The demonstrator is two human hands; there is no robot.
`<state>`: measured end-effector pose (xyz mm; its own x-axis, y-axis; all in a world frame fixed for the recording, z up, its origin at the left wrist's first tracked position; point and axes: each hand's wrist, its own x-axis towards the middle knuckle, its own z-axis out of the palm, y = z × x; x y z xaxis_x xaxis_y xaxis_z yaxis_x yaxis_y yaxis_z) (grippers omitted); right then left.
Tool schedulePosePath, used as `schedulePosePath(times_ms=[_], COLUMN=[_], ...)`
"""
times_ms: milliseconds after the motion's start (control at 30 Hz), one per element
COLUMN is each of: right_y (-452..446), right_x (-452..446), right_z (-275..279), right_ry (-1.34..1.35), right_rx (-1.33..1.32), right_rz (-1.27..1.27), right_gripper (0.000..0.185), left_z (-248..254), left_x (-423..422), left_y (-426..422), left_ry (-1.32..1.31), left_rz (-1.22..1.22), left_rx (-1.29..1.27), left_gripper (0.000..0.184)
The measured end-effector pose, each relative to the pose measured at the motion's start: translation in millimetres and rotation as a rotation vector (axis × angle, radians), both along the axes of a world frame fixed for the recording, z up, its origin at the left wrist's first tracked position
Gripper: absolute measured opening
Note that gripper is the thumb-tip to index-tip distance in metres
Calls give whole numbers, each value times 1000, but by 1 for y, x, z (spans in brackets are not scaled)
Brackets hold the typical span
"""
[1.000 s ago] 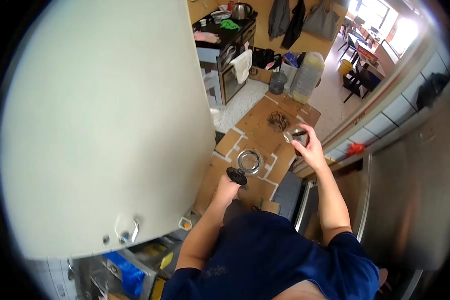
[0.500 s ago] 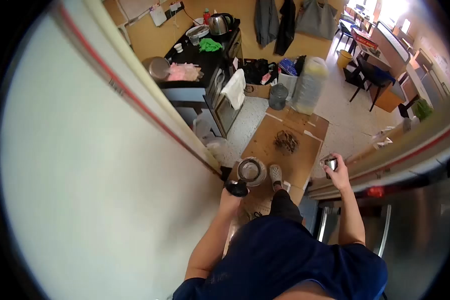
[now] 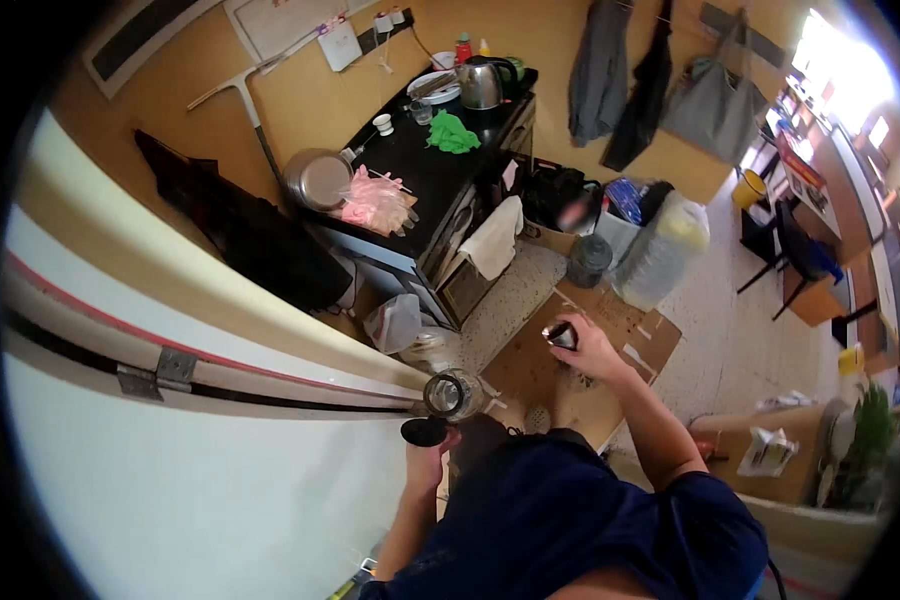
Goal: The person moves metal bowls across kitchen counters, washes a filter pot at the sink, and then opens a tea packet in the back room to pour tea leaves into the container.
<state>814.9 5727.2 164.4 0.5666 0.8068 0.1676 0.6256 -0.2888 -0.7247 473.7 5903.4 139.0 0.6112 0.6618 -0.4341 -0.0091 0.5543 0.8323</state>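
My left hand (image 3: 427, 466) is closed around the black grip of a clear glass jug (image 3: 454, 396), whose round open mouth faces up. The grip's black rounded top (image 3: 424, 432) hides most of the fingers. Out in front on the right, my right hand (image 3: 592, 352) has its fingers wrapped round a small shiny metal cup (image 3: 561, 336). The two vessels are well apart, the cup farther from my body than the jug.
A black counter (image 3: 410, 190) holds pink gloves (image 3: 378, 202), a steel pot (image 3: 320, 180), a green cloth (image 3: 452, 132) and a kettle (image 3: 482, 84). A white door (image 3: 220, 470) stands close on my left. Cardboard (image 3: 530, 345) covers the floor ahead, near a large bottle (image 3: 660, 252).
My view has turned left, bringing more of the counter and wall into sight. My right hand has come inward with the metal cup. The jug stays in my left hand.
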Motion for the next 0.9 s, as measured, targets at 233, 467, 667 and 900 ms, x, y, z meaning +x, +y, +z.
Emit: schedulePosePath(times_ms=[233, 467, 667, 900], right_y=[123, 250, 367, 526], right_x=[86, 182, 257, 340], right_z=[16, 3, 3, -24], right_ry=[108, -33, -183, -402], right_rx=[-52, -91, -2, -179], right_rz=[146, 279, 475, 662], right_gripper=[59, 63, 64, 62], left_z=[-29, -41, 24, 14], left_x=[93, 204, 292, 337], left_y=[61, 166, 233, 261], left_ry=[-59, -111, -24, 229], left_rz=[79, 98, 89, 114], left_rx=[13, 12, 150, 365], left_gripper=[28, 20, 11, 19])
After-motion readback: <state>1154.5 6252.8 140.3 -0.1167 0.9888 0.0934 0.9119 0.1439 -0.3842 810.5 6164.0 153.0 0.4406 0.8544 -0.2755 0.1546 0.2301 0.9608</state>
